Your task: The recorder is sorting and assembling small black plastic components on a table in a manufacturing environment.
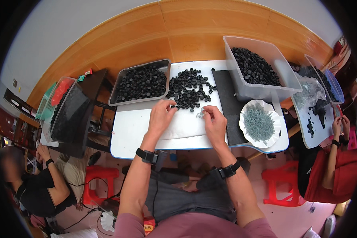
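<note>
My left hand (161,118) is closed at the fingertips on a small round black cap (175,106), at the near edge of a loose pile of black caps (190,85). To its right, my right hand (215,126) is closed in a pinch. Small pale grey-green pieces (200,115) show at its thumb and fingertip, too small to make out exactly. Both hands are above the white tabletop (146,133). A white scalloped plate (244,135) heaped with thin grey-green pieces (259,122) stands right of my right hand.
A metal tray (121,102) of black caps lies at the back left. At the back right, a clear plastic bin (261,92) of black parts stands on a black mat (228,99). Other people sit at tables on both sides, near red stools (281,184).
</note>
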The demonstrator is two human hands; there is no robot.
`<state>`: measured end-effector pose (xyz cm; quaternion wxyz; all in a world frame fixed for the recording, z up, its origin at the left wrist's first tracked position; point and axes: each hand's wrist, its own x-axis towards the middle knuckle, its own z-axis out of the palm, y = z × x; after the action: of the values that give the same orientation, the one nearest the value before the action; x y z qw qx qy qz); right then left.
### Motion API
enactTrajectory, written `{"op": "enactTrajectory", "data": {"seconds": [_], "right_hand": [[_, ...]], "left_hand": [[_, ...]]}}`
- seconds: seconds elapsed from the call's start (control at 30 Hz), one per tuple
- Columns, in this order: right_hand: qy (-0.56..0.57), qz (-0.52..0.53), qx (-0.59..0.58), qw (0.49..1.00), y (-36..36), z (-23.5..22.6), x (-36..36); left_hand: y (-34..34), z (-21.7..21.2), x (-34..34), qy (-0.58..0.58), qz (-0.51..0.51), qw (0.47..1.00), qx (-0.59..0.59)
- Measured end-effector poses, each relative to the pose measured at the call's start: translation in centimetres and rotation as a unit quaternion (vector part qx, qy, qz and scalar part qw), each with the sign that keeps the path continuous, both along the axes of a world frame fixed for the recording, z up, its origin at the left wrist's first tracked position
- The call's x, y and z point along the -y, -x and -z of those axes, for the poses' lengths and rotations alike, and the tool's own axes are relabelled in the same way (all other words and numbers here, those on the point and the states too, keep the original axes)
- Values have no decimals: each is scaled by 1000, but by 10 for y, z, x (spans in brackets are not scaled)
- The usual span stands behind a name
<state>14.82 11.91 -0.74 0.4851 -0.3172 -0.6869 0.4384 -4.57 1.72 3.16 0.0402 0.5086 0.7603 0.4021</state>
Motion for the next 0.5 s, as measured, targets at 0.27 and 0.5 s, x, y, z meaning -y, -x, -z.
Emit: {"op": "enactTrajectory", "data": {"seconds": [0.27, 0.5], "right_hand": [[-14, 18, -10, 1000, -4, -1, -1], [-42, 45, -10, 998, 2, -1, -1]], "left_hand": [[-45, -2, -15, 13, 34, 992, -123], [-42, 8, -26, 24, 94, 985, -143]]}}
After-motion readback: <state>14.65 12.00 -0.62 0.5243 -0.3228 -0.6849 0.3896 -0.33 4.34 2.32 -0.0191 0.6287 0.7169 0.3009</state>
